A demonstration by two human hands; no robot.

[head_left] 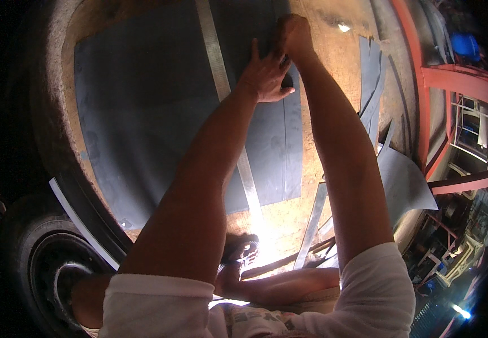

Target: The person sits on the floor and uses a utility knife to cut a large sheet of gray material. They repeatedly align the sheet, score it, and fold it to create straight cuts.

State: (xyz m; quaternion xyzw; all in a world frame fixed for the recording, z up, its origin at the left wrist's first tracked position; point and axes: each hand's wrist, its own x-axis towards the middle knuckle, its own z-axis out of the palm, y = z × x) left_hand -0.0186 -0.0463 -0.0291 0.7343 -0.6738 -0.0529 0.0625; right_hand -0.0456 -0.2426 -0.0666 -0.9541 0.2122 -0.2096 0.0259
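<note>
A large dark grey sheet (pixel 142 101) lies flat on a worn wooden board. A long metal straightedge strip (pixel 215 65) runs across it from the far edge to the near edge. My left hand (pixel 266 78) presses on the sheet just right of the strip, fingers spread and thumb out. Just beyond it, my right hand (pixel 294 36) is closed at the sheet's far right part, over a thin straight line that runs near the right edge. What it holds, if anything, is hidden by its fingers.
Grey offcut strips (pixel 371 79) and a curved grey piece (pixel 404 180) lie to the right. A red metal frame (pixel 461 84) stands beyond them. A wheel with a tyre (pixel 55 265) is at lower left. My sandalled foot (pixel 244 250) rests by the board's near edge.
</note>
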